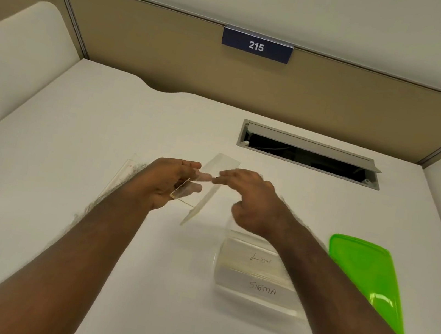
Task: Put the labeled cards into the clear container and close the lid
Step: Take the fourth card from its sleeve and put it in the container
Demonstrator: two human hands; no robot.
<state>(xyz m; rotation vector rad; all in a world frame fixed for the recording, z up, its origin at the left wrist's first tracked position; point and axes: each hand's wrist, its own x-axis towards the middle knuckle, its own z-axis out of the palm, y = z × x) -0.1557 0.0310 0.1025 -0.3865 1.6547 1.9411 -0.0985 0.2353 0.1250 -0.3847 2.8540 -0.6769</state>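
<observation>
White desk (104,125) inside a cubicle, closed at the back by a tan partition (151,49) with a blue number plate (257,46) reading 215. Behind the clear container (259,281), toward the partition, a grey cable slot (309,155) set open into the desk.

In the clear container, near the front edge of the desk, two labeled cards: one marked LION (260,259), one marked SIGMA (262,288) just in front of it. Right beside the container, flat on the desk, the green lid (366,279), not yet on.

Up and to the left of the container, above the desk, both hands close together. Left hand (170,185) gripping a clear card (185,193) between thumb and curled fingers, edge tilted. Right hand (251,200) with fingers loosely stretched, index fingertip touching the upper end of a second clear card (210,188), long and slanted; cannot tell if pinched or only touched, because of blur. Further left of the container, partly hidden under the left wrist, one more clear card (125,175) flat on the desk.

Forearms bare, coming in from the bottom edge.
</observation>
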